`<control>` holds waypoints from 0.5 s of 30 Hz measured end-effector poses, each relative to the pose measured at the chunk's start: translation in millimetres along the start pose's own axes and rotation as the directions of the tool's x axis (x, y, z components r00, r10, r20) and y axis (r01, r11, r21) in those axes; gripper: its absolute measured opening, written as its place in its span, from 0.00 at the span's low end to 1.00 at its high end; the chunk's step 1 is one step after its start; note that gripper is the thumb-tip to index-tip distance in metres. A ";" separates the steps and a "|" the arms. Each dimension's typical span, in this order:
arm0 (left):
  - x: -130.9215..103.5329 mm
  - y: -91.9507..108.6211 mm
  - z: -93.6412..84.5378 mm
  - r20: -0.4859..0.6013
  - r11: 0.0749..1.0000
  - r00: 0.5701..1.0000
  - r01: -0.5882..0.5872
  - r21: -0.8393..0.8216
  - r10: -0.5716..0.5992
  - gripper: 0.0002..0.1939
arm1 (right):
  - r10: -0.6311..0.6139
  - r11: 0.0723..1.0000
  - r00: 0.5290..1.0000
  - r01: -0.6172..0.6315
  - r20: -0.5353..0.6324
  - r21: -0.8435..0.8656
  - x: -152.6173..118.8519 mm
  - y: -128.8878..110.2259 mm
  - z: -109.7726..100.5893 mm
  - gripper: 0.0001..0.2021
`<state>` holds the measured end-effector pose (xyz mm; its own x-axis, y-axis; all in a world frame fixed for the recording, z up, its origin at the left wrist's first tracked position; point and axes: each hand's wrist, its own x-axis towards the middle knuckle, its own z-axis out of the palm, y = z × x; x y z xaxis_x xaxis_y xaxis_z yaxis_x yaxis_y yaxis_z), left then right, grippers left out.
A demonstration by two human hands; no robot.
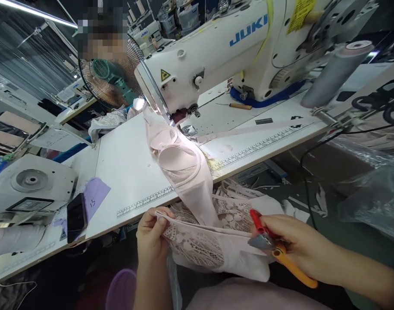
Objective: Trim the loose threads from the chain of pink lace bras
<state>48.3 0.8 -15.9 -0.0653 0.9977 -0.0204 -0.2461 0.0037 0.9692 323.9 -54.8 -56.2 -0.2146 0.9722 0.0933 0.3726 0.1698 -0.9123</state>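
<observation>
Left hand point(154, 230), pinching one edge of lace garment point(197, 247); garment between both hands, before table point(122, 168); right hand point(289, 237), closed around clippers point(280, 254); advisable: edge taut, blades clear of lace.

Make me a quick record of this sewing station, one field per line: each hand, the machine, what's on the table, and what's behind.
Left hand: pinching the edge of a pale lace garment
Right hand: holding red-and-orange-handled cutters; blade contact with the fabric unclear
Machine: white JUKI sewing machine, pale pink cupped piece by its needle area
On the table: phone, purple sheet marked 15, wooden-handled tool
Behind: large fan
</observation>
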 end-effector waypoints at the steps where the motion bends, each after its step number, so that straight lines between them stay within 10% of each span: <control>1: -1.3 0.1 2.1 0.004 1.000 1.000 0.010 0.012 -0.010 0.12 | -0.025 1.000 0.996 0.026 0.085 -0.017 -1.7 1.2 -0.9 0.11; 5: -9.8 2.0 22.4 0.125 0.978 0.975 0.166 0.129 -0.182 0.14 | 0.049 0.992 0.939 -0.007 0.341 -0.124 -9.3 10.7 -10.3 0.11; 15: -14.7 0.2 72.3 0.392 0.857 0.824 0.199 0.475 -0.408 0.08 | -0.091 0.968 0.899 0.181 0.429 -0.174 0.1 20.1 -29.7 0.25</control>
<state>119.1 -8.9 2.4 0.4260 0.8476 -0.3165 0.2354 0.2340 0.9433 358.2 -46.5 -62.7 -0.6144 0.7890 -0.0043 0.4786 0.3683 -0.7971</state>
